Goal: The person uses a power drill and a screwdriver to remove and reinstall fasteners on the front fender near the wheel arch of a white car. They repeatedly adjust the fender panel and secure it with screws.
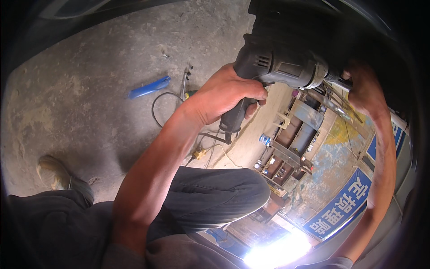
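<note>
My left hand grips the handle of a black corded power tool, which is tilted down slightly toward the right, with a vented housing and a metal collar. My right hand is curled around the metal part at the tool's front end; its fingertips are partly in shadow. A dark panel fills the area above the tool, and what the tool touches there is too dark to make out. The tool's cable runs down from the handle toward the floor.
Concrete floor holds a blue strip, a thin metal tool, cables and a yellow plug. Below right are metal trays of parts, a printed blue banner and a glaring light. My bent knee is underneath.
</note>
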Tool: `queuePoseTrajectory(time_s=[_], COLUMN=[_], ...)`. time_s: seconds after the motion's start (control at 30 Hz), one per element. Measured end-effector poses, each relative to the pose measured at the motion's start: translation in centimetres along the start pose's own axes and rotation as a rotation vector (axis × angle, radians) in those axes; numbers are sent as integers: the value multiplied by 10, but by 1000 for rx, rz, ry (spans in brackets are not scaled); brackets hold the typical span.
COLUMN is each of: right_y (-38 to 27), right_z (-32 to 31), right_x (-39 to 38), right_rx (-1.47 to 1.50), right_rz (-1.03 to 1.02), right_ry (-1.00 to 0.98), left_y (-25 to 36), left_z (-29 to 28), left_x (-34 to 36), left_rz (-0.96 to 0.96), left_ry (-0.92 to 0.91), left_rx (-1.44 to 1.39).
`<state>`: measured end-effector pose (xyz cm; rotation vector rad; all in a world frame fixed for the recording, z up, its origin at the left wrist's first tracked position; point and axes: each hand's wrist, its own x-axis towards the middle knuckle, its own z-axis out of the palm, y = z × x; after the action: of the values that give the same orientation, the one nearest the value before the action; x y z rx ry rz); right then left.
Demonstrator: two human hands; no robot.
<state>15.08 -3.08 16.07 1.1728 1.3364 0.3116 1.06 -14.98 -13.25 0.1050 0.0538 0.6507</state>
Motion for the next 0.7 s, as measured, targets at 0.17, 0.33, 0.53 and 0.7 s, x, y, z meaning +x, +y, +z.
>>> queuePoseTrajectory(time_s=[0.17, 0.33, 0.53, 0.7], right_y=[-14, -1, -1, 6], right_z=[-15, -1, -3, 10], right_x=[7, 1, -6, 15], right_rx=[73, 16, 40, 55], right_rz=[173, 13, 2, -37], right_ry=[-221, -30, -17, 66], left_y=[1, 0, 3, 20], left_z=[0, 3, 8, 6], left_x=[-2, -3, 0, -6], left_rz=[-23, 9, -12, 53], left_ry=[3, -14, -14, 51], left_rx=[8, -11, 9, 159])
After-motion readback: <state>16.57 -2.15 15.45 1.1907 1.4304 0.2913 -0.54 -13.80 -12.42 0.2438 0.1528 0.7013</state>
